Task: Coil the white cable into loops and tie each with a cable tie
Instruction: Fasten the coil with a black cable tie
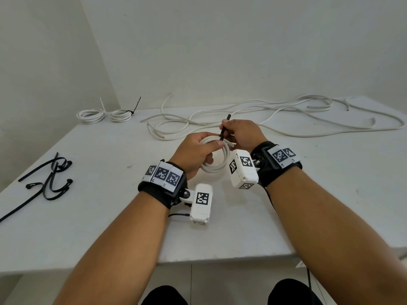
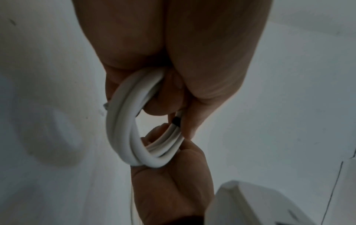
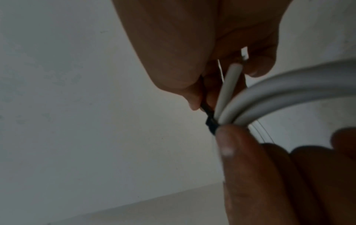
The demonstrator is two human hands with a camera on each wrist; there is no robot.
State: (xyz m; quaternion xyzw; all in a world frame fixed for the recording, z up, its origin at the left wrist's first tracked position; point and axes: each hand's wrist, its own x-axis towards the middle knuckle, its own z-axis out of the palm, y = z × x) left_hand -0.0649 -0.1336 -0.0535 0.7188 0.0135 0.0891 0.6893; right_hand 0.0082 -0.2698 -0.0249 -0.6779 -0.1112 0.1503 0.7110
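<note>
A coil (image 1: 214, 158) of white cable is held above the table (image 1: 308, 194), just in front of the person, between both wrists. It is gripped by the left hand (image 1: 193, 155), with the thumb pressed over the strands next to the tie's head and the other fingers curled under the loops. The black tie (image 1: 225, 127) is already wrapped round the coil, and its tail is pinched by the curled fingers of the right hand (image 1: 241, 134) and held up and away.

If the left thumb were eased while the tail is drawn, the strands could be expected to spring apart, so that the tie would close on only some of them. The short cut end (image 3: 228, 85) sticking out beside the tie might be left outside the bundle. A slip on the thin tail is also possible.

The coil is seen as three or so smooth, round, stiff-looking loops, slightly twisted over one another. More cable (image 1: 286, 116) lies loose at the table's far side, and two tied coils (image 1: 105, 115) sit at the far left
</note>
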